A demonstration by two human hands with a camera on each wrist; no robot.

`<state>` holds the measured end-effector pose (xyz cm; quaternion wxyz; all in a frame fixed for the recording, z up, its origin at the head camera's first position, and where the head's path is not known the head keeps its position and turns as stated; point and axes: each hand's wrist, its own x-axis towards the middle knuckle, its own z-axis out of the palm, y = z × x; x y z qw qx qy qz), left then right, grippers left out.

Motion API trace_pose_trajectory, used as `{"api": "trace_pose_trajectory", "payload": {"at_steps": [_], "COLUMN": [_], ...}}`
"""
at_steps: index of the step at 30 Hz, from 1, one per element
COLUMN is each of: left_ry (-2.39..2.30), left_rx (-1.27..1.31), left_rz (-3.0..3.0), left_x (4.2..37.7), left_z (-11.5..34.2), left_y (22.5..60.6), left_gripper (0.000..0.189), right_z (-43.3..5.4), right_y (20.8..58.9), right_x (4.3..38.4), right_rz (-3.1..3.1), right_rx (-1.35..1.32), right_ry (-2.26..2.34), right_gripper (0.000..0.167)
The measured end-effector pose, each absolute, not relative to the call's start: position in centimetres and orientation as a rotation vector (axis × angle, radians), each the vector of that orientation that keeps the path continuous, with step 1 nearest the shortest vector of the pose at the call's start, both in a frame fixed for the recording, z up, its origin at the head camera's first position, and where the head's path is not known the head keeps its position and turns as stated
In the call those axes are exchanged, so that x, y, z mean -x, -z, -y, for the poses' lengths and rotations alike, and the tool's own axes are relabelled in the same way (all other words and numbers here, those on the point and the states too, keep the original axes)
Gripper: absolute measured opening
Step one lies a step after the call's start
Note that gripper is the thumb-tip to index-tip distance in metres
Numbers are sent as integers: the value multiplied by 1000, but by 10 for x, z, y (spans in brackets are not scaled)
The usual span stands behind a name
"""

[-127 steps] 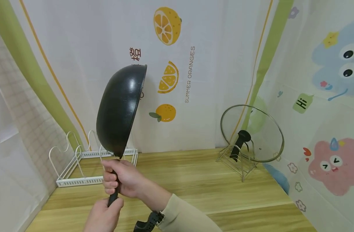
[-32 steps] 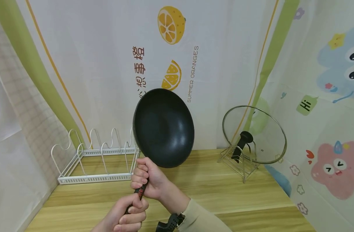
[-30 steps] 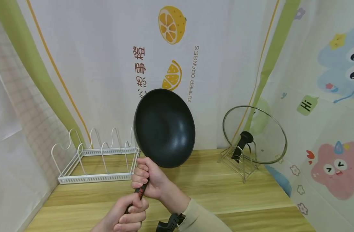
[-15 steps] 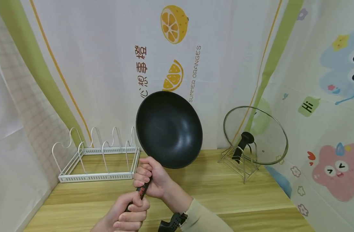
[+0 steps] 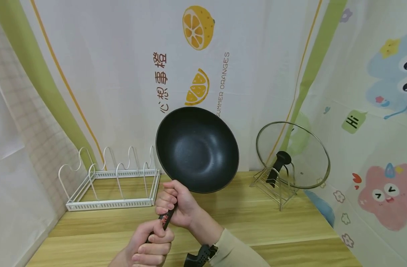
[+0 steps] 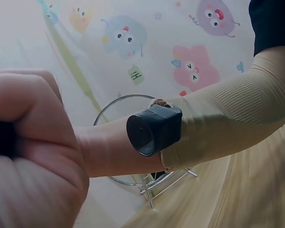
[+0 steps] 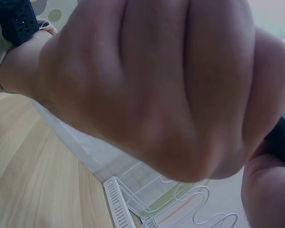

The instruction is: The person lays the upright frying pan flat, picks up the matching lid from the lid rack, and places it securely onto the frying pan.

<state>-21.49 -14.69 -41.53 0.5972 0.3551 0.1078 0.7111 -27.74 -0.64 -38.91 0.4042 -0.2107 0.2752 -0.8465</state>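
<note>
A black wok (image 5: 198,152) is held up in front of me, its hollow inside turned towards the head camera and its rim tilted. Both hands grip its black handle (image 5: 165,219), which bears red marking. My right hand (image 5: 177,205) wraps the handle close to the pan. Lower down, my left hand (image 5: 151,243) curls round the handle's end part, thumb on top. In the left wrist view the left fist (image 6: 35,147) fills the left side, with the right forearm (image 6: 114,147) behind it. Curled fingers fill most of the right wrist view.
On the wooden table (image 5: 240,222), a white wire rack (image 5: 110,204) stands left, behind the hands. A glass lid (image 5: 310,155) with a black knob (image 5: 283,158) leans in a small metal stand (image 5: 279,196) at right. A printed curtain (image 5: 123,74) hangs behind.
Earlier the wok stood further left with its dark outside showing; it has turned to show its inside. Over the last second it tips further and shifts slightly right, both hands still gripping the handle.
</note>
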Motion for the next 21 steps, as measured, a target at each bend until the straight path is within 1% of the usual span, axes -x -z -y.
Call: {"api": "trace_pose_trajectory", "payload": {"at_steps": [9, 21], "left_ry": [-1513, -1448], "left_rx": [-862, -894], "left_rz": [-222, -168], "left_x": [222, 227], "left_z": [139, 131], "left_y": [411, 408], "left_gripper": [40, 39], "right_z": [2, -3], "right_y": [393, 395], "right_x": [279, 281], "right_rz": [-647, -651], "right_rx": [571, 522], "right_ry": [2160, 2171], "right_gripper": [53, 56]}}
